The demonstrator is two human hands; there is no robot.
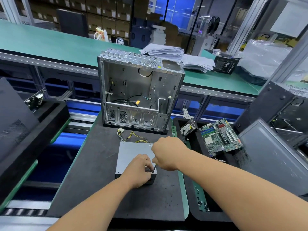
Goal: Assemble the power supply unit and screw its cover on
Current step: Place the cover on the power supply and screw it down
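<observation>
A grey power supply point(133, 153) lies flat on a black mat point(93, 172), with its cover on top. Its yellow and black wires point(133, 136) come out of the far side and lie on the mat — they end in a white plug point(120, 130).

The right hand point(166, 151) is curled around a screwdriver point(154, 168). Only the thin dark shaft shows below the fist. The tip points down at the near right corner of the cover.

The left hand point(139, 170) rests on that same corner, right next to the tip. Its fingers are bent and pinch close to the shaft, but it is too small to tell what they hold.

Behind the power supply stands an open metal case point(138, 90) with loose wires inside. To the right, a black tray point(195, 194) holds a green board point(220, 136) and a drive point(189, 128). Small screws point(202, 204) lie in the tray near its front — well apart from the hands. A pile of papers point(166, 51) sits on the green bench point(50, 42) behind the case.
</observation>
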